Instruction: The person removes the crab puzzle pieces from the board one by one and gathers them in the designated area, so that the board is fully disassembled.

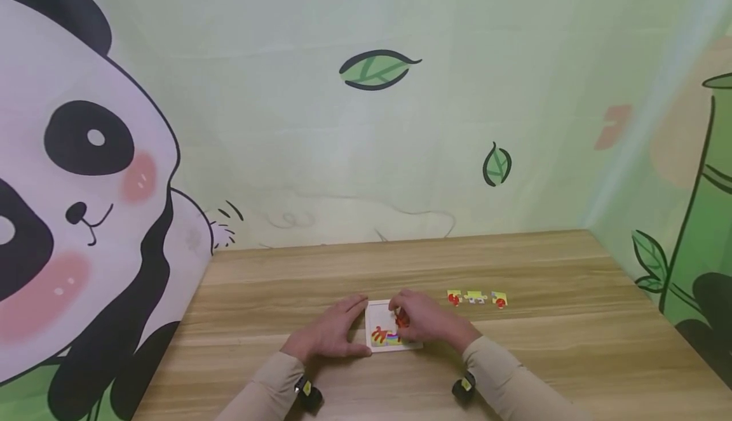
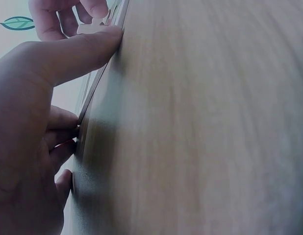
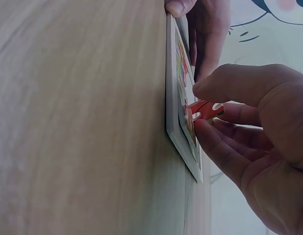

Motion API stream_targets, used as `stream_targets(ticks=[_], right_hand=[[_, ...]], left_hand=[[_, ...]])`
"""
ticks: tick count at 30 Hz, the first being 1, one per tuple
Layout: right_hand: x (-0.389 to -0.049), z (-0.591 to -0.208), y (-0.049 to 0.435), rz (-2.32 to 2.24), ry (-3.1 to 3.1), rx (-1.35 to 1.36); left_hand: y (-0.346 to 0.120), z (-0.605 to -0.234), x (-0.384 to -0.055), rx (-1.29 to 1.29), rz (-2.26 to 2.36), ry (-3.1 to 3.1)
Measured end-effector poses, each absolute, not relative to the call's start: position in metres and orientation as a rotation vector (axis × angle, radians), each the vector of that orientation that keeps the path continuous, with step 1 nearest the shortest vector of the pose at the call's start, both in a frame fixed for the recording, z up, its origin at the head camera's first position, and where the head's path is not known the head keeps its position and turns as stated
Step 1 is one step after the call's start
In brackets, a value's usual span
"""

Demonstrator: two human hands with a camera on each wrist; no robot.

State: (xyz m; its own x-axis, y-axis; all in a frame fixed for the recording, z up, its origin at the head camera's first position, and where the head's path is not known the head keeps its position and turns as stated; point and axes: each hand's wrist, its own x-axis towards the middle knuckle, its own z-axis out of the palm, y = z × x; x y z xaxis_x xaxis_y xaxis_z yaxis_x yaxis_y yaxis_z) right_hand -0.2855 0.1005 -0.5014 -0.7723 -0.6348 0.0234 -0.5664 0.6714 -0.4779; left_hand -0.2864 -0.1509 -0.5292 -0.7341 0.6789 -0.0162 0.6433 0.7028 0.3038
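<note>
A white-rimmed jigsaw tray [image 1: 368,324] lies flat on the wooden table in the head view. My left hand [image 1: 330,328] holds its left side, the thumb at the near corner and the fingertips at the far one. Over the tray's right part, my right hand [image 1: 427,317] pinches a red puzzle piece [image 3: 209,110] between thumb and fingers, tilted up from the tray in the right wrist view. Colourful fitted pieces [image 1: 380,337] line the tray's near side; the right hand partly hides them. The left wrist view catches the held piece's pale back [image 2: 91,27].
To the right of the tray lie three loose puzzle pieces in a row: a left one [image 1: 454,297], a middle one [image 1: 474,296] and a right one [image 1: 500,299]. Behind the table [image 1: 274,281] hangs a green printed backdrop [image 1: 274,116] with a panda.
</note>
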Motion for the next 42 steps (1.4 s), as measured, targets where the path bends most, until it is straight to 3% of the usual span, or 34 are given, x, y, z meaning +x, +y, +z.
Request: stream_targets(ticks=[42], right_hand=[[-0.289, -0.5032, 0.1068, -0.826, 2.714, -0.897]], left_hand=[[-0.1501, -0.5303, -0.2863, 1.066, 0.434, 2.766]])
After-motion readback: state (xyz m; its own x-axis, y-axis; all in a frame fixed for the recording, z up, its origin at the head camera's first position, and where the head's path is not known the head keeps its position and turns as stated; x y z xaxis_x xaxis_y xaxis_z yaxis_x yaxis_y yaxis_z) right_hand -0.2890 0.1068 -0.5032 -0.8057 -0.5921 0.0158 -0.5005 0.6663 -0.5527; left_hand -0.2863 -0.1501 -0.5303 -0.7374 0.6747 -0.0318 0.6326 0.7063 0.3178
